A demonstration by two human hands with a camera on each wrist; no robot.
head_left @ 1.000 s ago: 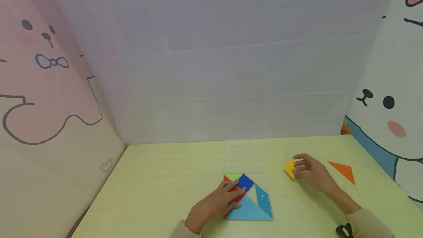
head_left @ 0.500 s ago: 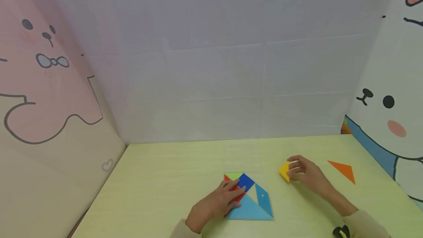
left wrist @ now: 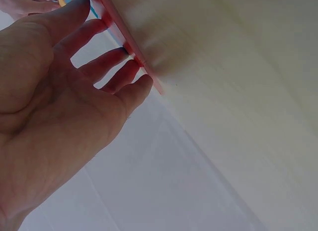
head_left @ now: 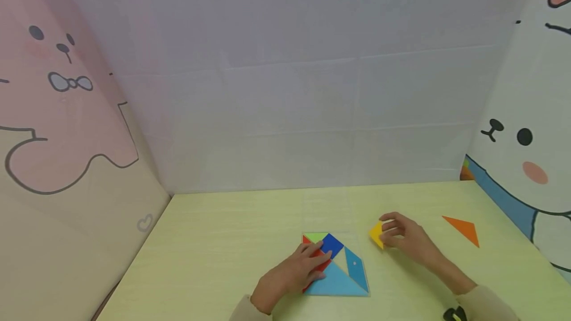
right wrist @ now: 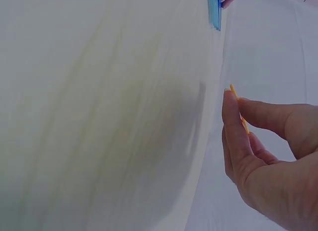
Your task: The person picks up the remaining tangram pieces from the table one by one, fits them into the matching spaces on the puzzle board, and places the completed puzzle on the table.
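With my right grip (head_left: pixel 407 238) I pinch a thin yellow piece (head_left: pixel 375 234) between thumb and fingers, holding it raised above the table (head_left: pixel 214 251). My fingers cover part of it, so I cannot tell its full outline. It is just to the right of a group of flat coloured pieces and well apart from an orange triangle (head_left: pixel 464 230), which lies alone farther right. My left grip (head_left: pixel 292 272) holds nothing; its fingers are spread and rest on the red piece (head_left: pixel 323 266) at the group's left side, hiding much of it. Around that red piece lie a light green piece (head_left: pixel 315 237) and a dark blue piece (head_left: pixel 333 245) at the far side, a large light blue triangle (head_left: pixel 335 281) nearest me, and a blue piece with a pale dot (head_left: pixel 355 272) on the right.
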